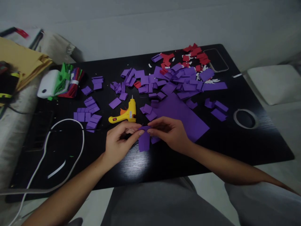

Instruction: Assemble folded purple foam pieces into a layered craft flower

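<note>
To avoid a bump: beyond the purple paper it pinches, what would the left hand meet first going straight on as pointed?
Probably the right hand, pinching the same purple paper; exact depth is unclear.

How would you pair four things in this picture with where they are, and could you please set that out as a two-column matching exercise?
Things
1. yellow plastic glue gun
2. round grey ring
3. looped white cable
4. folded purple paper piece

Places
A. crossing the left edge of the black table
B. held by the left hand and right hand together
C. near the table's right edge
D. just beyond the left hand

Pairs: 1-D, 2-C, 3-A, 4-B
</note>
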Demonstrator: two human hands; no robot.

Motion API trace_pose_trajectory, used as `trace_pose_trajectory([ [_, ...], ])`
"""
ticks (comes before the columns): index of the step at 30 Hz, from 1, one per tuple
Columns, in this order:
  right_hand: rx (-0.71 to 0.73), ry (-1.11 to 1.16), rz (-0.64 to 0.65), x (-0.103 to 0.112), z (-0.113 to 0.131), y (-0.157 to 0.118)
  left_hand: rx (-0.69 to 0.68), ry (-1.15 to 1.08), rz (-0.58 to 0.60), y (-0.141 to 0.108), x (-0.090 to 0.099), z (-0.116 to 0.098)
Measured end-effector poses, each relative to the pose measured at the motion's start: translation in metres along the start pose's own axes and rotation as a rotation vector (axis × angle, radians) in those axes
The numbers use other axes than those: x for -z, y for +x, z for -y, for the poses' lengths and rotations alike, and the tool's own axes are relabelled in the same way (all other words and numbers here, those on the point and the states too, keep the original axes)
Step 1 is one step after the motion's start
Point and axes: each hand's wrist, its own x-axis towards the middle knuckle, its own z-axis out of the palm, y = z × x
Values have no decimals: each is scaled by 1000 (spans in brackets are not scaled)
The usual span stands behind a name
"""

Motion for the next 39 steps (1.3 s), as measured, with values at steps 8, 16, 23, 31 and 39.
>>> trace_pose_trajectory([
  [8, -2, 28, 8, 1, 1, 0, 1, -6, 9, 0, 0, 2],
  [16, 10, 41, 9, 0, 1, -1, 35, -11, -14, -2, 1, 4],
  [23, 4, 27, 10, 1, 2, 0, 43, -19, -12, 0, 1, 1],
  [31, -12, 8, 11, 1, 1, -1, 154, -152, 0, 3, -2, -5],
  [39, -4, 20, 4, 1, 0, 1, 201, -101, 17, 2, -1, -5],
])
